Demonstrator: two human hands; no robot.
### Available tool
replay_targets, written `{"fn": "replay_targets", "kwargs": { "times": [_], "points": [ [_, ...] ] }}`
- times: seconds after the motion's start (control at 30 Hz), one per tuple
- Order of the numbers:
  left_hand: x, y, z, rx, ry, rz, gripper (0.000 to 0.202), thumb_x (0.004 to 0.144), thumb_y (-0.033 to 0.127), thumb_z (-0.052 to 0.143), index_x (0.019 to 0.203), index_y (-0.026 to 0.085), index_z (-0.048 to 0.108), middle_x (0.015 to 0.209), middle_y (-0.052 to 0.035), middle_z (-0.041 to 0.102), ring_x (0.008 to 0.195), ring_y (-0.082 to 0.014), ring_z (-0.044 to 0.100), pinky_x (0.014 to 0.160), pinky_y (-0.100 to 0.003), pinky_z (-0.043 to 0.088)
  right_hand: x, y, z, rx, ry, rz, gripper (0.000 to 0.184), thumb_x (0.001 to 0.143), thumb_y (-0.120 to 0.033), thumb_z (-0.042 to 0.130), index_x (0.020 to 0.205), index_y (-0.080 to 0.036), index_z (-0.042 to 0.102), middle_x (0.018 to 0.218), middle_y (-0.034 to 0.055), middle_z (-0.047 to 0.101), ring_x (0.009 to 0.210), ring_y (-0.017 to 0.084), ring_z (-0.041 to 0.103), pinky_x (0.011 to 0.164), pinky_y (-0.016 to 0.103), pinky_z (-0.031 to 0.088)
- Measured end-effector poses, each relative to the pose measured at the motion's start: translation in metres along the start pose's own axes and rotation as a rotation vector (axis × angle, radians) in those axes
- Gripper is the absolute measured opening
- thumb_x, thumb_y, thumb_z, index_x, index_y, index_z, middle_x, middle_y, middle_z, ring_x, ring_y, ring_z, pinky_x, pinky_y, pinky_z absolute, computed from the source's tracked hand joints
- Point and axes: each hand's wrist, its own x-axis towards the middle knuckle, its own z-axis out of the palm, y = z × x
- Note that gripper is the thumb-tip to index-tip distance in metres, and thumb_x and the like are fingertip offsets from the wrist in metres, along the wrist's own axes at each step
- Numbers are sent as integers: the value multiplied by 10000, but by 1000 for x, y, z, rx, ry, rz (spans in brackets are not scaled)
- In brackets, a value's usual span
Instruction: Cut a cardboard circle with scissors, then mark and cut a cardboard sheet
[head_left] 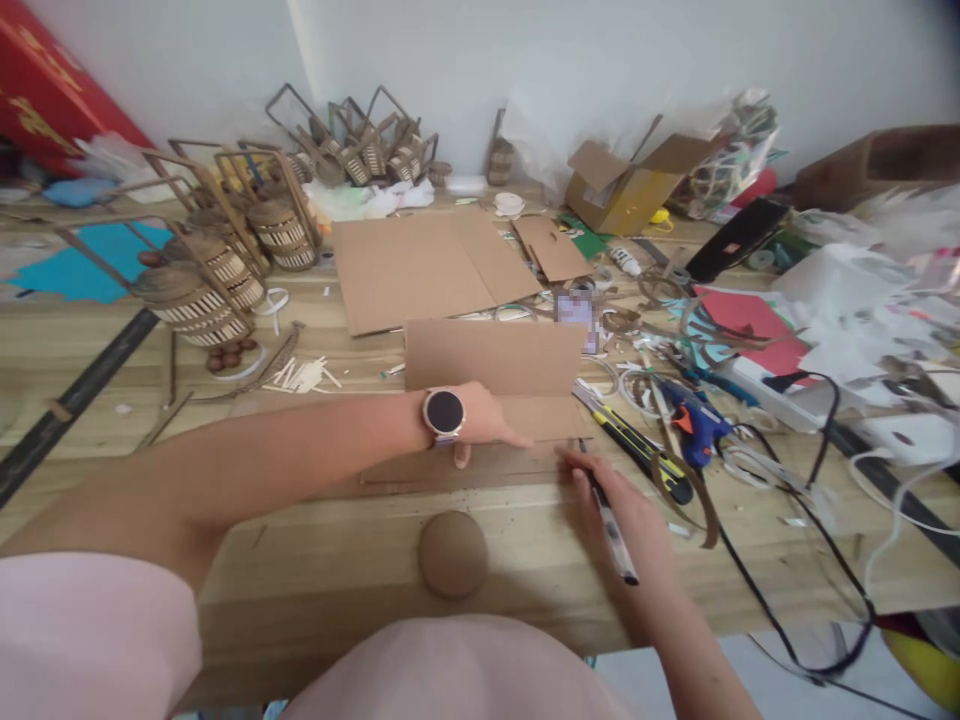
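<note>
My left hand, with a round dark watch on its wrist, presses flat on a folded cardboard strip lying on the wooden table; its fingers are stretched out. My right hand is closed round a black and white pen, its tip touching the cardboard's lower right edge. The back half of the strip stands up like a low wall. A round cardboard disc lies near the front edge, close to my body.
A blue glue gun, a yellow-black utility knife and black cables lie right of my right hand. Flat cardboard sheets sit behind. Slatted cardboard lanterns stand at left; an open box and paper scraps at right.
</note>
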Motion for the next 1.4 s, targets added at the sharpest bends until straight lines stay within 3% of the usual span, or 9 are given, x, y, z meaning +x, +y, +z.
{"fn": "replay_targets", "kwargs": {
  "times": [0.17, 0.37, 0.57, 0.7, 0.8, 0.97, 1.13, 1.4],
  "points": [
    [-47, -33, 28, 13, -30, -29, 923, 691, 207, 895, 1460, 478, 462, 950, -4, 789, 885, -233, 708, 728, -255, 447, 1, 12, 2, -63, 2, -25, 310, 934, -354, 505, 1137, -260, 719, 1037, 84, 779, 930, 295, 734, 802, 387, 548],
    [-83, -34, 48, 37, -46, -39, 779, 835, 203, 763, 1491, 457, 426, 996, -22, 781, 850, -221, 681, 698, -252, 409, 7, 8, 1, -110, 0, -51, 356, 925, -416, 474, 1099, -243, 732, 1015, 106, 780, 930, 310, 732, 795, 404, 550],
    [-81, -37, 53, 26, -49, -25, 769, 834, 183, 751, 1472, 478, 441, 956, -11, 790, 801, -221, 678, 681, -256, 410, 13, -6, -1, -126, 59, -26, 429, 929, -497, 477, 1147, -222, 724, 1061, 133, 782, 951, 345, 730, 810, 463, 553],
    [-80, -41, 53, 12, -46, -6, 757, 840, 201, 749, 1469, 488, 440, 929, -6, 792, 800, -223, 684, 675, -258, 414, 6, -45, 7, 23, 97, -65, 400, 944, -482, 470, 1147, -263, 736, 1014, 84, 786, 976, 293, 722, 826, 400, 555],
    [-80, -41, 52, 2, -50, 4, 761, 835, 211, 759, 1463, 500, 440, 928, 6, 797, 788, -215, 686, 674, -253, 414, 1, -86, 23, 319, -73, -131, 279, 915, -366, 529, 1011, -248, 764, 786, 47, 748, 726, 227, 704, 652, 322, 541],
    [-81, -38, 47, -15, -51, -23, 761, 813, 226, 783, 1452, 490, 465, 976, 3, 806, 803, -227, 694, 652, -252, 405, 1, -131, 63, 432, -172, -147, 144, 857, -282, 538, 844, -226, 669, 739, 17, 732, 632, 170, 672, 566, 252, 509],
    [-82, -36, 44, -59, -52, -24, 721, 808, 212, 780, 1414, 500, 516, 976, 21, 809, 811, -219, 691, 638, -251, 394, 4, -142, 84, 468, -223, -150, 107, 836, -271, 541, 786, -229, 625, 705, 7, 680, 623, 164, 620, 581, 258, 489],
    [-83, -37, 43, -82, -70, -4, 712, 843, 170, 742, 1433, 487, 499, 956, 19, 809, 779, -188, 680, 610, -240, 371, 1, -144, 91, 434, -262, -144, 103, 845, -249, 541, 787, -229, 623, 703, 10, 656, 667, 181, 613, 627, 279, 483]
  ]
}}
